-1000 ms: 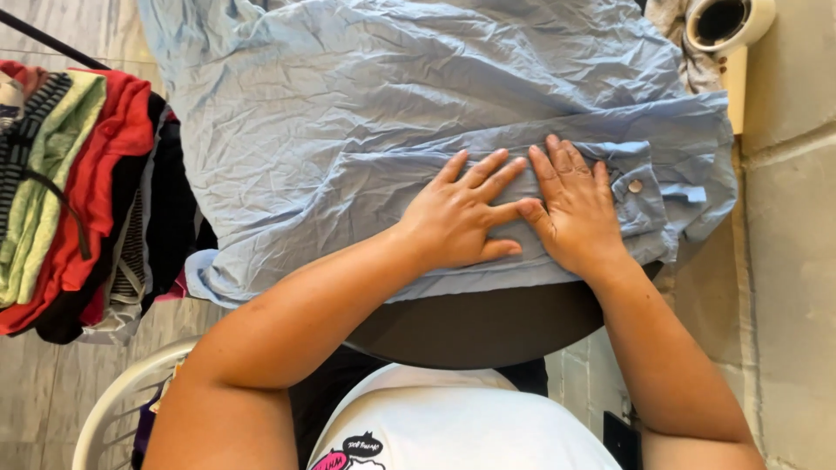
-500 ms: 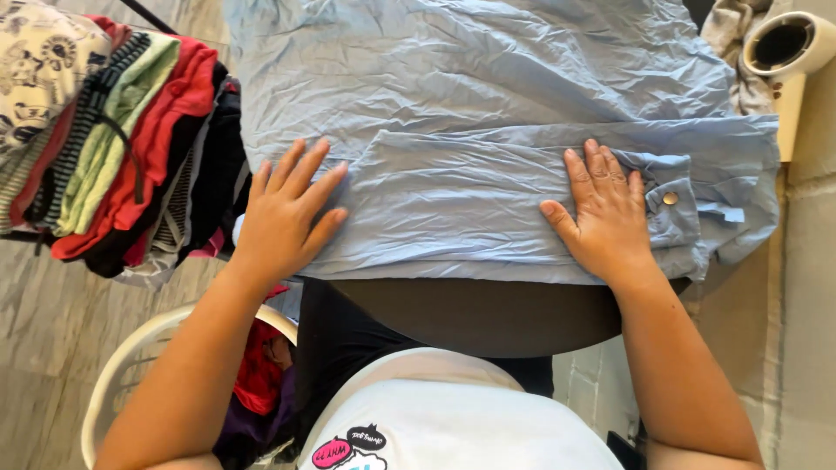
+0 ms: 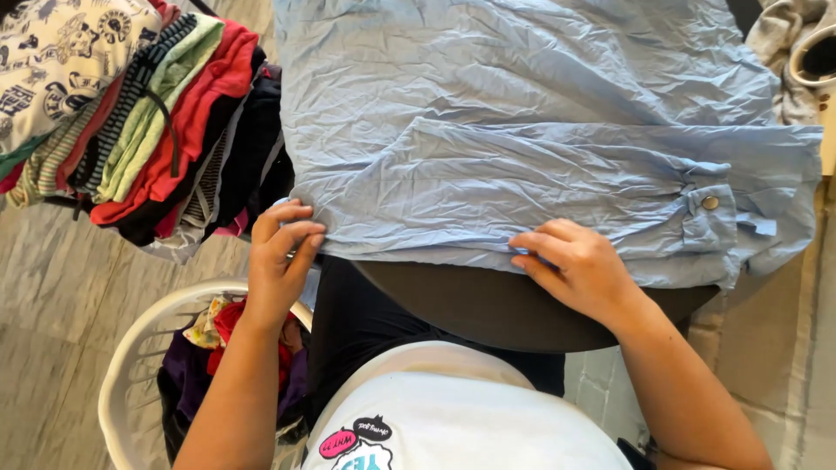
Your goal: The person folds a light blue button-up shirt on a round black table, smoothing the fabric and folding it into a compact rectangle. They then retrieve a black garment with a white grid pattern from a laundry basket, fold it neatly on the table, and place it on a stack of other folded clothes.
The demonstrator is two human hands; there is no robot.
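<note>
Across the upper and middle frame we see a wrinkled light blue shirt (image 3: 522, 130) spread over a dark round counter (image 3: 488, 305). Our left hand (image 3: 280, 261) pinches its lower left edge with curled fingers, and our right hand (image 3: 575, 265) grips the lower hem near the middle. At upper left lies a pile of folded clothes (image 3: 131, 113); a white laundry basket (image 3: 131, 365) sits at lower left.

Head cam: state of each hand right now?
Left hand: fingers pinched shut on the near edge of the light blue shirt.
Right hand: fingers curled, gripping the same edge.
</note>
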